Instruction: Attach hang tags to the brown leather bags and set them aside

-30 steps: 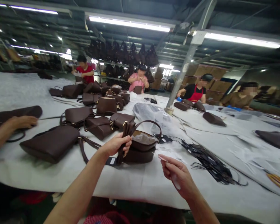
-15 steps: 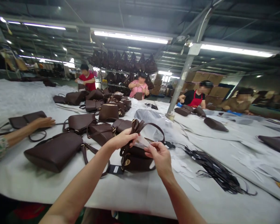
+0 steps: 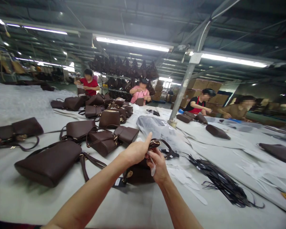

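Observation:
A small dark brown handbag (image 3: 139, 173) stands on the white table (image 3: 133, 203) right in front of me. My left hand (image 3: 135, 151) is closed on its gathered strap (image 3: 157, 143) at the top, index finger pointing up. Just to the right, my right hand (image 3: 158, 165) pinches a thin white strip (image 3: 153, 170) against that strap. A black tag (image 3: 118, 182) lies at the bag's left foot. A large brown handbag (image 3: 49, 162) lies flat to the left.
Several more brown bags (image 3: 102, 140) are heaped across the table's left and middle. A bundle of black cords (image 3: 224, 184) and white paper strips (image 3: 186, 178) lie to the right. A clear plastic bag (image 3: 157, 127) and a steel post (image 3: 183, 92) stand behind. Four people work along the far side.
My right hand came from the near right up to the strap with the white strip. Both hands and the strap have dropped lower. The neighbour's hand at the left has pulled back.

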A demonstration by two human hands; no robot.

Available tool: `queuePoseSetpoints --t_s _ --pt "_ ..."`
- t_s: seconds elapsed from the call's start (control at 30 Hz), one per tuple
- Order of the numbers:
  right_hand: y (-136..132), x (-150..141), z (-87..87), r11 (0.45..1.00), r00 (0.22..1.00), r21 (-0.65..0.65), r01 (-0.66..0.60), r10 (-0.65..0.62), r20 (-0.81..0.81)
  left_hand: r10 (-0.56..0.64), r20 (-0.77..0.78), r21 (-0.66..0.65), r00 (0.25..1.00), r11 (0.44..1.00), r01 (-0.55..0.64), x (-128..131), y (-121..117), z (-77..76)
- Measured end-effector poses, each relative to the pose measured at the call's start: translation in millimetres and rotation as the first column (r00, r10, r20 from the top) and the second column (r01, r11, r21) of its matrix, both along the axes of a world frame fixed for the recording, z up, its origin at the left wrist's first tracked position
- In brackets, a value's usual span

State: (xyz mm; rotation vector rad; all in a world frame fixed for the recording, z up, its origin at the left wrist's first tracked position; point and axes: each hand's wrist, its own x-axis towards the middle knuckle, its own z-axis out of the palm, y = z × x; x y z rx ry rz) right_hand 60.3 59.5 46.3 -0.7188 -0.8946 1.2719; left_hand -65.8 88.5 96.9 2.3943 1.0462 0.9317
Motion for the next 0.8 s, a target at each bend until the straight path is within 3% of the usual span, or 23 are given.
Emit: queuePoseSetpoints --t_s 0.17,0.33,0.43,0.53,0.8 --pt "8.0 -5.2 -0.2 0.992 0.990 -0.092 0.088 -0.098 -0.099 0.015 0.044 0.001 0.999 1.000 -0.015 10.6 -0.7 -2.4" --pt "17.1 -2.5 7.0 0.981 0.982 -0.129 0.144 -0.158 -0.107 -0.165 0.142 -0.172 0.976 0.967 0.188 5.0 3.0 -1.8" --pt "23.4 -1.5 8.6 0.973 0.968 -0.169 0.158 -0.186 -0.168 -0.087 0.344 -0.253 0.935 0.950 0.181 3.5 1.9 -12.6" --pt "30.4 -2.6 7.0 0.974 0.968 -0.196 0.111 -0.151 -0.201 0.046 0.538 -0.314 0.842 0.938 0.149 6.3 1.5 -24.5" --pt "38.8 -7.7 9.3 0.964 0.959 -0.229 0.135 -0.185 -0.213 0.082 0.619 -0.440 0.781 0.860 0.258 15.1 6.3 -26.0"
